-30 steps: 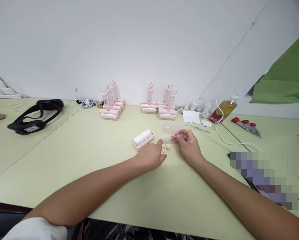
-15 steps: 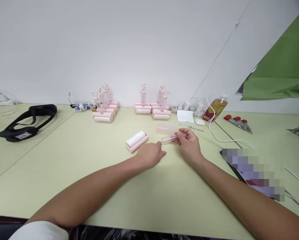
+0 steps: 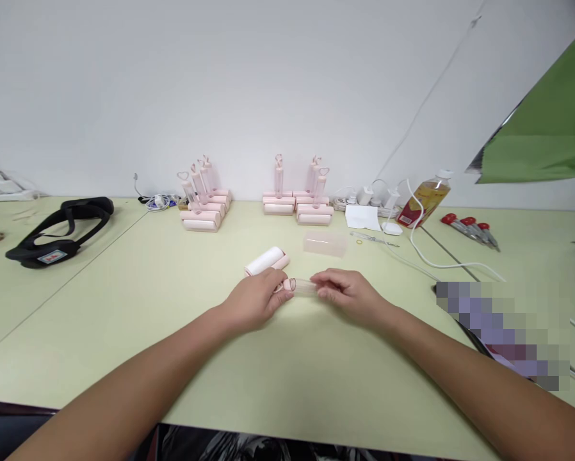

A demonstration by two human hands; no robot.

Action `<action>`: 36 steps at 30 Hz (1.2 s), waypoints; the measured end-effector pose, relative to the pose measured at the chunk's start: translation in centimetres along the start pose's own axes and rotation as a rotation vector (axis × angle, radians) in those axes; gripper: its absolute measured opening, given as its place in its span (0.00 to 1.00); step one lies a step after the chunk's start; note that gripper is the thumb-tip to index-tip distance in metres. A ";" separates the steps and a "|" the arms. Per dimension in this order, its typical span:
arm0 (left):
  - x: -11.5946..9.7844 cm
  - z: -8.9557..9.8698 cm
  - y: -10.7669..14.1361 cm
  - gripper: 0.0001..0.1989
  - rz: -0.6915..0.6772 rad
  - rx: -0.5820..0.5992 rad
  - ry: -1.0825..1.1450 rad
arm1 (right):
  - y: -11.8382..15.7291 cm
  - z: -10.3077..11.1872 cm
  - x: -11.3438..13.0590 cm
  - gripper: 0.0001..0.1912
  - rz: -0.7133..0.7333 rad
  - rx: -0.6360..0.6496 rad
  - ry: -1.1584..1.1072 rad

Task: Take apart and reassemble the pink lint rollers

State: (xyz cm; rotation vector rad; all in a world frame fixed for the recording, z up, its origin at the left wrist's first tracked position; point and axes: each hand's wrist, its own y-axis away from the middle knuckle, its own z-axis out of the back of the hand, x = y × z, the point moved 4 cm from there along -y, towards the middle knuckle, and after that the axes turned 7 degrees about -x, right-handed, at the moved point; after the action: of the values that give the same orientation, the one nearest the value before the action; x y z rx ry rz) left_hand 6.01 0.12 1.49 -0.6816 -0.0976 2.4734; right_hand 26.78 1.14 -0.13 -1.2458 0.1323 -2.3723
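Note:
Both hands meet over the middle of the table on a clear tube handle [image 3: 305, 287] with a pink cap, lying level between them. My left hand [image 3: 256, 298] is closed on the capped end, where part of a pale loop shows. The fingertips of my right hand [image 3: 348, 293] pinch the other, transparent end. Just behind my left hand lies a white lint roller [image 3: 264, 261] in a pink holder, partly covered by my fingers. Behind the tube sits a translucent pink cover [image 3: 324, 243].
Several pink lint rollers [image 3: 201, 221] with upright tube handles stand along the wall. To the right are tweezers [image 3: 374, 239], a small yellow ring [image 3: 359, 242], a drink bottle [image 3: 422, 200], a white cable [image 3: 441, 267] and red-capped tools [image 3: 470, 229]. A black headset [image 3: 61, 234] lies left.
My left hand has shifted left and now grips the tube's capped end. My right hand has moved left and nearer to me, to the tube's clear end. The yellow ring now shows.

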 end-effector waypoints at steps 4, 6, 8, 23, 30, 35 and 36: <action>0.1 0.3 0.0 0.15 -0.119 0.077 -0.082 | 0.7 -0.5 1.5 0.17 0.152 0.228 0.226; -0.3 0.0 0.1 0.15 -0.160 0.128 -0.099 | 1.0 -0.9 2.2 0.15 0.175 0.292 0.291; -0.7 -0.5 0.3 0.15 -0.191 0.169 -0.121 | 1.2 -1.4 2.7 0.10 0.170 0.350 0.345; -1.7 -2.0 1.1 0.06 -0.139 0.266 -0.155 | 1.9 -2.9 2.6 0.14 0.126 0.420 0.574; -2.1 -1.9 1.2 0.06 -0.137 0.320 -0.178 | 2.1 -3.1 3.0 0.15 0.125 0.459 0.583; -2.5 -2.3 1.6 0.07 -0.135 0.359 -0.205 | 2.2 -3.2 3.2 0.16 0.136 0.487 0.615; -2.5 -2.3 1.6 0.06 -0.130 0.366 -0.200 | 2.3 -3.2 3.2 0.16 0.139 0.489 0.611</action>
State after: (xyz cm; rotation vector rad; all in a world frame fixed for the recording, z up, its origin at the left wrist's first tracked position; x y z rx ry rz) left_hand 8.16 -2.77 0.26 -0.2631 0.2239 2.3398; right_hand 23.44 -2.68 -0.21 -0.2667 -0.1614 -2.3814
